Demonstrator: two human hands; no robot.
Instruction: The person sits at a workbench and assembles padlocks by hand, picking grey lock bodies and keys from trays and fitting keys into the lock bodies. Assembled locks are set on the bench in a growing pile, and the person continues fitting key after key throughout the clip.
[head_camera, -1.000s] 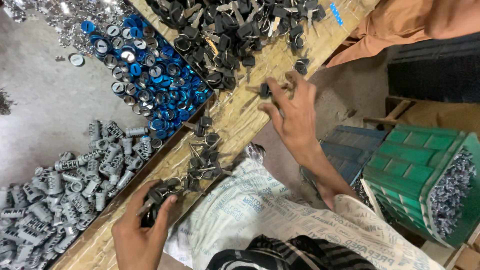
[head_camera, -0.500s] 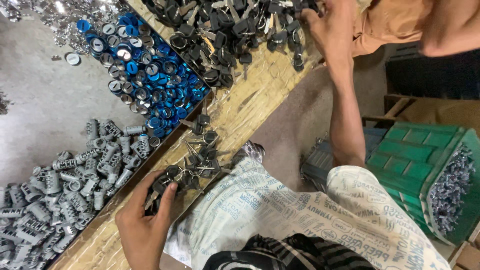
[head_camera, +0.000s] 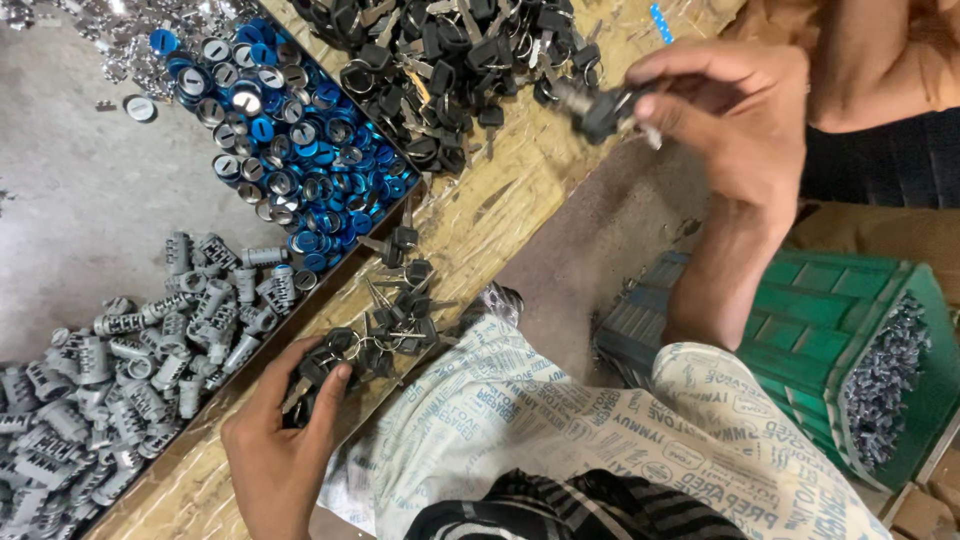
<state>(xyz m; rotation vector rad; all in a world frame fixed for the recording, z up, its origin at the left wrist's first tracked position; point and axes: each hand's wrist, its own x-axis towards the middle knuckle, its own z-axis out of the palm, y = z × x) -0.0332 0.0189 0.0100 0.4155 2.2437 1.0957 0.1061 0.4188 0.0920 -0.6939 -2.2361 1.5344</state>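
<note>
Head view: right hand (head_camera: 745, 120) pinched on black-headed key set (head_camera: 600, 108), lifted over key pile (head_camera: 440, 60); long axis roughly level, blades toward lower right. Left hand (head_camera: 280, 440) closed on key cluster (head_camera: 330, 365) at table (head_camera: 500, 210) edge. Best gripped by heads, blades clear.

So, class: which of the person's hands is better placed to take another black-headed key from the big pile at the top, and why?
Probably the right hand: it hovers beside the big key pile, though it already pinches a key. The left hand is down by the small key cluster, far from that pile.
</note>
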